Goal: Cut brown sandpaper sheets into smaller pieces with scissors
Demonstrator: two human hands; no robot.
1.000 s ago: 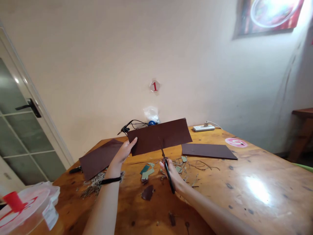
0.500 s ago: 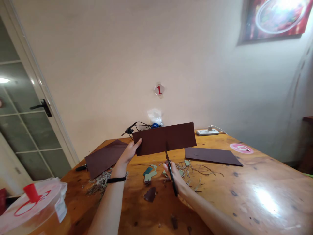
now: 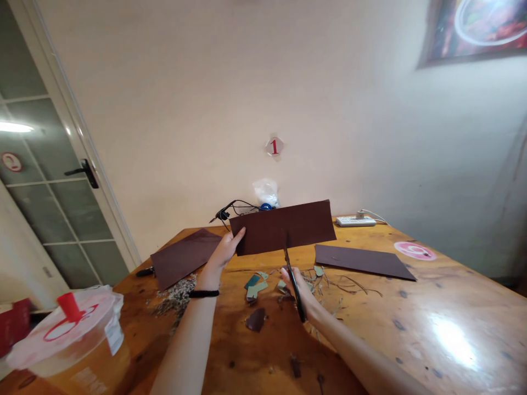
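A long dark brown sheet of paper or card (image 3: 284,225) is held up above the table, pinched at its left end by my left hand (image 3: 230,247). My right hand (image 3: 298,285) grips black-handled scissors (image 3: 295,291) with the blades pointing up. The blade tips reach the lower edge of the sheet near its middle; whether they are cutting into it I cannot tell. Below lie green paper scraps (image 3: 256,288) and a small brown scrap (image 3: 256,320).
Brown sheets lie at left (image 3: 185,258) and right (image 3: 364,261). Shredded bits (image 3: 179,299) and thin strips (image 3: 349,282) are scattered around. A lidded drink cup (image 3: 78,340) stands at the near left. A power strip (image 3: 356,221) and a clear plastic bag (image 3: 265,192) sit at the back.
The view has shifted slightly, so everything sits a little further right. My hands, the sheet and the scissors keep nearly the same arrangement.
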